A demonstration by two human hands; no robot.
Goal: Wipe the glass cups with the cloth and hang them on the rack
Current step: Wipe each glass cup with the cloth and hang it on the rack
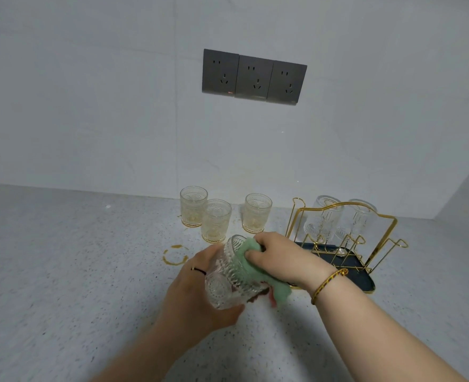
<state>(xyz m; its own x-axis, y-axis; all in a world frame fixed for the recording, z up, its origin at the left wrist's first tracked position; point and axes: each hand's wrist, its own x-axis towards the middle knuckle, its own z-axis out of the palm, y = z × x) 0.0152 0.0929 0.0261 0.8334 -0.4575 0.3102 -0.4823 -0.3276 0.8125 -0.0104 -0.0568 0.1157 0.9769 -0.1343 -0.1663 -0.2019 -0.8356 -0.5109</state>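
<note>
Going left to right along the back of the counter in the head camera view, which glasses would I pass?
Back-left standing cup → front standing cup → lone standing cup → left hung cup → right hung cup.

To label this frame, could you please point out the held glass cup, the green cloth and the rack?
held glass cup (228, 282), head view, embossed side wall.
green cloth (281, 290), head view, loose lower flap.
rack (361, 279), head view, dark base tray.
</note>
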